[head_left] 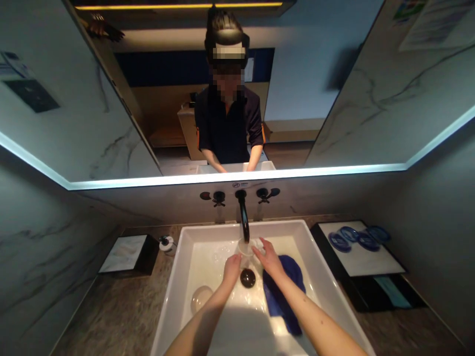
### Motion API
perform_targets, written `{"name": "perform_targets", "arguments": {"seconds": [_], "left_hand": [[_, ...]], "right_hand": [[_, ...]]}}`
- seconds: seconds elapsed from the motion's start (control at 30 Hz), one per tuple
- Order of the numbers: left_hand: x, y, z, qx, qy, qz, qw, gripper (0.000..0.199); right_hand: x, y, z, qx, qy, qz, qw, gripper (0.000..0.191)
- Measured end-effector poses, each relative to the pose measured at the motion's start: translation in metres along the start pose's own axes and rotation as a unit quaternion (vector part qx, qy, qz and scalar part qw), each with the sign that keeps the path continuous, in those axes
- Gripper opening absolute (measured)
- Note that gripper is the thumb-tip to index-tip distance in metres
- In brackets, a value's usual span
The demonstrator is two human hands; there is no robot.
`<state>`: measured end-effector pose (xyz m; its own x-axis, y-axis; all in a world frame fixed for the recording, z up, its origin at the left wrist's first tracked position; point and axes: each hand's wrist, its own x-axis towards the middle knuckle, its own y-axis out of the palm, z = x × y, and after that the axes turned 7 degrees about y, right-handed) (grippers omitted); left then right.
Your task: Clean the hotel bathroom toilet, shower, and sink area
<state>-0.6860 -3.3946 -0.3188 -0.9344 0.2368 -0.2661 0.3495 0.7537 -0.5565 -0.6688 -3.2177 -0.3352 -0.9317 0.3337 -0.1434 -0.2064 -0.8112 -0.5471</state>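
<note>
The relation that counts, I judge, is the clear glass (245, 248) lying between my two hands and right under the tip of the black faucet (243, 212); it sits just ahead of my left hand (232, 269) and to the left of my right hand (270, 260), with both so close that neither is clearly nearer. My left fingers are curled in at its near left side, gripping it, though their tips are hidden; my right fingers are bent around its right side, thumb and forefinger apart with a pale, see-through part between them, which I take for more of the glass. Its long axis I cannot tell for sure; the rounded rim shows just below the spout, but the rest blurs into the white sink (171, 296); whether water is running I cannot make out either. The dark drain stopper (248, 278) is nearer to me than the glass, between my wrists; a second clear glass (200, 298) is well apart from it, on the basin floor beside my left forearm (208, 314); the navy cloth (293, 269) lies to the right, partly beneath my right forearm (308, 311), which crosses over it.
</note>
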Motion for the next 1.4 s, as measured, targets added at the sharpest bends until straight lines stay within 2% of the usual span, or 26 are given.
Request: {"name": "perform_targets", "arguments": {"seconds": [0.03, 0.1, 0.17, 0.23, 0.3, 0.37, 0.4, 0.43, 0.5, 0.57, 0.6, 0.63, 0.7, 0.8, 0.87, 0.93, 0.97, 1.0, 1.07, 1.13, 1.2, 1.23, 1.3, 1.37, 1.4], "left_hand": [[0.003, 0.0, 0.0, -0.003, -0.004, 0.0, 1.0, 0.047], [0.009, -0.001, 0.0, -0.009, -0.007, 0.004, 1.0, 0.044], [0.013, -0.001, 0.0, -0.01, -0.002, 0.012, 1.0, 0.044], [0.014, -0.001, -0.001, -0.004, 0.005, 0.019, 1.0, 0.045], [0.012, -0.003, -0.004, 0.011, 0.014, 0.024, 1.0, 0.047], [0.01, -0.006, -0.006, 0.032, 0.022, 0.026, 0.999, 0.048], [0.009, -0.008, -0.008, 0.043, 0.026, 0.027, 0.998, 0.047], [0.009, -0.01, -0.011, 0.055, 0.029, 0.03, 0.998, 0.046], [0.012, -0.014, -0.017, 0.083, 0.037, 0.037, 0.995, 0.043], [0.019, -0.015, -0.025, 0.114, 0.045, 0.049, 0.991, 0.04], [0.023, -0.015, -0.031, 0.13, 0.048, 0.057, 0.989, 0.039], [0.027, -0.015, -0.036, 0.148, 0.05, 0.065, 0.986, 0.039], [0.032, -0.014, -0.048, 0.192, 0.053, 0.08, 0.977, 0.041], [0.026, -0.014, -0.061, 0.278, 0.072, 0.101, 0.952, 0.039], [0.014, -0.019, -0.063, 0.333, 0.105, 0.122, 0.929, 0.035], [-0.002, -0.028, -0.062, 0.377, 0.143, 0.145, 0.904, 0.033], [-0.009, -0.035, -0.06, 0.393, 0.161, 0.155, 0.892, 0.034], [-0.015, -0.043, -0.057, 0.404, 0.177, 0.163, 0.882, 0.034], [-0.026, -0.061, -0.048, 0.426, 0.207, 0.177, 0.863, 0.035], [-0.034, -0.079, -0.035, 0.444, 0.232, 0.177, 0.847, 0.035], [-0.042, -0.094, -0.017, 0.442, 0.231, 0.146, 0.854, 0.033], [-0.046, -0.099, -0.007, 0.424, 0.214, 0.114, 0.873, 0.032], [-0.053, -0.106, 0.014, 0.326, 0.15, 0.024, 0.933, 0.031], [-0.059, -0.107, 0.033, 0.156, 0.072, -0.081, 0.982, 0.034], [-0.061, -0.107, 0.04, 0.072, 0.039, -0.126, 0.989, 0.036]], "right_hand": [[-0.005, -0.012, -0.015, -0.057, 0.01, -0.033, 0.998, 0.055], [-0.016, -0.03, -0.042, -0.174, 0.076, -0.078, 0.979, 0.057], [-0.029, -0.033, -0.058, -0.245, 0.16, -0.058, 0.954, 0.065], [-0.039, -0.024, -0.059, -0.284, 0.183, 0.0, 0.941, 0.072], [-0.049, -0.014, -0.051, -0.317, 0.138, 0.022, 0.938, 0.076], [-0.059, -0.012, -0.041, -0.327, 0.058, 0.035, 0.943, 0.077], [-0.064, -0.015, -0.039, -0.321, 0.008, 0.06, 0.945, 0.076], [-0.069, -0.021, -0.038, -0.31, -0.047, 0.108, 0.943, 0.074], [-0.078, -0.039, -0.042, -0.28, -0.145, 0.237, 0.919, 0.065], [-0.082, -0.059, -0.052, -0.278, -0.179, 0.34, 0.88, 0.063], [-0.082, -0.068, -0.059, -0.293, -0.168, 0.362, 0.869, 0.066], [-0.082, -0.076, -0.065, -0.317, -0.148, 0.359, 0.865, 0.07], [-0.08, -0.087, -0.076, -0.368, -0.108, 0.313, 0.869, 0.07], [-0.076, -0.09, -0.092, -0.377, -0.1, 0.219, 0.895, 0.053], [-0.072, -0.084, -0.104, -0.359, -0.104, 0.116, 0.92, 0.052], [-0.065, -0.072, -0.116, -0.356, -0.08, -0.002, 0.931, 0.062], [-0.059, -0.065, -0.121, -0.362, -0.056, -0.038, 0.93, 0.067], [-0.053, -0.057, -0.124, -0.37, -0.037, -0.049, 0.927, 0.07], [-0.037, -0.041, -0.123, -0.377, -0.049, -0.005, 0.925, 0.068], [-0.017, -0.024, -0.111, -0.368, -0.129, 0.073, 0.918, 0.059], [0.005, -0.006, -0.088, -0.347, -0.228, 0.148, 0.898, 0.052], [0.015, 0.006, -0.074, -0.338, -0.269, 0.178, 0.884, 0.05], [0.033, 0.033, -0.044, -0.331, -0.324, 0.22, 0.859, 0.051], [0.046, 0.064, -0.018, -0.333, -0.347, 0.24, 0.843, 0.052], [0.05, 0.079, -0.007, -0.333, -0.353, 0.248, 0.838, 0.054]]}}
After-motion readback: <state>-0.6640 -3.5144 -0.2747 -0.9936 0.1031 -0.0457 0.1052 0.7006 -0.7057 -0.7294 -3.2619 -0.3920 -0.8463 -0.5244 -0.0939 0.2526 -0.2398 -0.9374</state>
